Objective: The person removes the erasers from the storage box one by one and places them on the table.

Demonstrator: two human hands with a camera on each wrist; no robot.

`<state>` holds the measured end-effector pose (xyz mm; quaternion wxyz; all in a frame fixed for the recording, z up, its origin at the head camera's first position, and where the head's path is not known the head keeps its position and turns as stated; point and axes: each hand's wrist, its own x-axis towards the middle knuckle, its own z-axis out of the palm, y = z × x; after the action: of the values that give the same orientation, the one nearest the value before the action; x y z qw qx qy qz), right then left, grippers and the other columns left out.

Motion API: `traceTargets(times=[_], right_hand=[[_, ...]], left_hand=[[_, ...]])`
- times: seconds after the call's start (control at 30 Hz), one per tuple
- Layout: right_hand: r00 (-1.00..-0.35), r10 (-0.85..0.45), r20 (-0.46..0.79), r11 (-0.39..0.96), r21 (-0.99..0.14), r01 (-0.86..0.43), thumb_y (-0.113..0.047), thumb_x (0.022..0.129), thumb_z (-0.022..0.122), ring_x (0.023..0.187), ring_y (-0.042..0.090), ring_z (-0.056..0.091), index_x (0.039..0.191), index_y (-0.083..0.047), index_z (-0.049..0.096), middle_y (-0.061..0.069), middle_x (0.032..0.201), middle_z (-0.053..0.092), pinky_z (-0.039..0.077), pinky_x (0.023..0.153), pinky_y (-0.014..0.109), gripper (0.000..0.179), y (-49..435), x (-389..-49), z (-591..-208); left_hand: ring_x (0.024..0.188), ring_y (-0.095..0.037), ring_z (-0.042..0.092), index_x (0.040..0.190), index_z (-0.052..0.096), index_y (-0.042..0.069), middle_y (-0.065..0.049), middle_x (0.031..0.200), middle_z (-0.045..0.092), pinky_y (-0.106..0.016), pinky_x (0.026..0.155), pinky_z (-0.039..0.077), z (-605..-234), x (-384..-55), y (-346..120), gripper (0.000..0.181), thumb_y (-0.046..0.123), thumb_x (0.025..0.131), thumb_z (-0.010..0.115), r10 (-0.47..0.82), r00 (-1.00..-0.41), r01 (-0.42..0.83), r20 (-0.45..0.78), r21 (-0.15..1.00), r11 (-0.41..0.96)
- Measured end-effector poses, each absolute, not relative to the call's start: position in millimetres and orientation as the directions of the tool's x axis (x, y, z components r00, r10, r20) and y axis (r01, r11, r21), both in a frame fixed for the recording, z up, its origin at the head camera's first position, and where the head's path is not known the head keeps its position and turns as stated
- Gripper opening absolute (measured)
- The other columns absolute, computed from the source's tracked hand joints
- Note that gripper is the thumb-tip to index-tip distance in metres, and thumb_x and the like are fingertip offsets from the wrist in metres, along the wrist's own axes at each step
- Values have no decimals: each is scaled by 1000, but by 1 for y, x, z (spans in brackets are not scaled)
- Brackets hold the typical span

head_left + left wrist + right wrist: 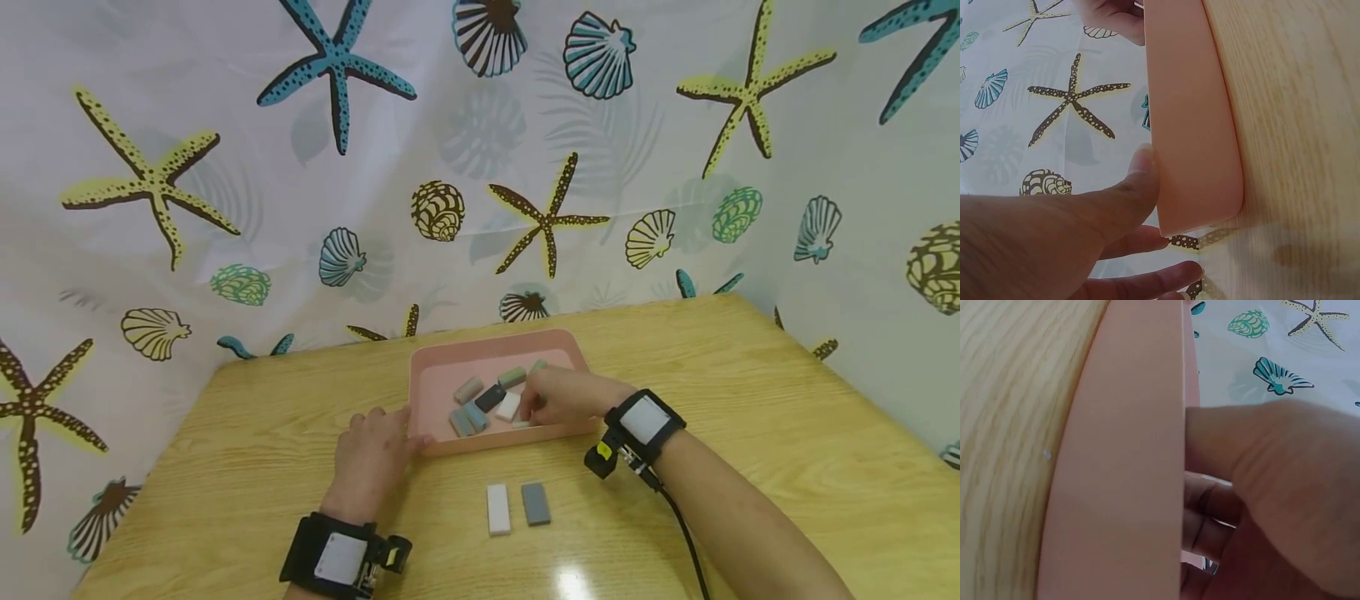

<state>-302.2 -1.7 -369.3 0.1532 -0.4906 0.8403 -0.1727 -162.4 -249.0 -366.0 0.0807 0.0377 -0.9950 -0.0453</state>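
Observation:
A shallow pink tray (495, 446) holds several small rectangular blocks. My left hand (372, 454) is at its front left corner, thumb over the front rim and fingertips against the left side; the left wrist view shows the thumb (1142, 164) on the rim. My right hand (551, 396) reaches over the front wall, fingertips down beside a white block (508, 407) and a pale block (521, 424). In the right wrist view the tray's wall (1122, 456) hides those fingertips, so I cannot tell whether they hold a block.
A black block (491, 397), a green block (512, 377), a beige block (468, 390) and blue blocks (475, 416) lie in the tray. In front, a white block (498, 509) and a grey block (536, 504) lie side by side on the wooden table (247, 467). A patterned cloth (480, 167) hangs behind.

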Motion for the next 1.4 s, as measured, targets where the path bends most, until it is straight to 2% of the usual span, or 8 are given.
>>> traceTargets(times=[0.33,0.47,0.57,0.7,0.87,1.07,1.2,1.4], right_hand=[[-522,-852,32,464,-413,-784,-8,89,56,82,10,50,95,-10,62,-2,91,58,46,72,28,9,3,-294,-364],[-465,-871,160,379,-384,-842,-2,87,54,77,12,49,98,-7,59,2,88,58,45,67,28,13,5,-288,-357],[-424,-881,209,333,-362,-871,3,87,50,68,12,43,109,-9,57,3,84,54,39,60,25,26,6,-284,-352],[-425,-883,200,347,-330,-878,3,87,48,63,12,35,118,-16,56,-1,80,48,31,54,23,37,8,-275,-348],[-438,-877,197,357,-343,-869,2,86,49,66,12,39,112,-15,60,-2,82,50,34,54,22,33,10,-266,-344],[-444,-885,137,353,-423,-835,-1,89,49,59,9,38,120,-14,55,0,74,48,33,55,22,33,17,-254,-339],[-448,-890,82,367,-453,-813,-2,88,54,61,8,41,123,-15,51,2,77,50,37,56,22,37,22,-246,-339],[-470,-881,53,391,-479,-786,-8,84,61,67,10,45,114,-16,53,2,81,52,39,58,24,32,31,-235,-342]], left_hand=[[70,-27,50,115,61,13,-15,86,62,-41,55,46,-366,-161,-249,49,45,79,67,-80,-982,-65,168,95,993],[70,-27,50,118,60,14,-15,86,61,-40,55,45,-365,-161,-249,51,46,79,67,-91,-983,-76,162,97,992],[70,-27,50,118,60,14,-15,87,61,-40,56,45,-365,-162,-250,51,45,79,68,-94,-982,-78,161,103,992],[70,-26,49,117,61,13,-16,88,62,-40,56,45,-365,-162,-250,50,45,78,68,-91,-983,-75,160,105,992],[72,-27,51,118,60,14,-16,90,62,-42,59,46,-365,-162,-249,50,45,79,67,-92,-985,-76,147,107,991],[73,-28,51,117,60,13,-16,89,62,-42,58,46,-364,-160,-249,49,44,79,67,-84,-985,-67,151,113,991],[73,-28,51,116,60,12,-16,88,62,-41,58,46,-364,-160,-249,50,44,79,67,-80,-984,-63,159,110,992],[73,-28,52,117,60,11,-17,89,62,-42,58,47,-365,-161,-249,51,44,79,68,-75,-983,-56,170,111,992]])
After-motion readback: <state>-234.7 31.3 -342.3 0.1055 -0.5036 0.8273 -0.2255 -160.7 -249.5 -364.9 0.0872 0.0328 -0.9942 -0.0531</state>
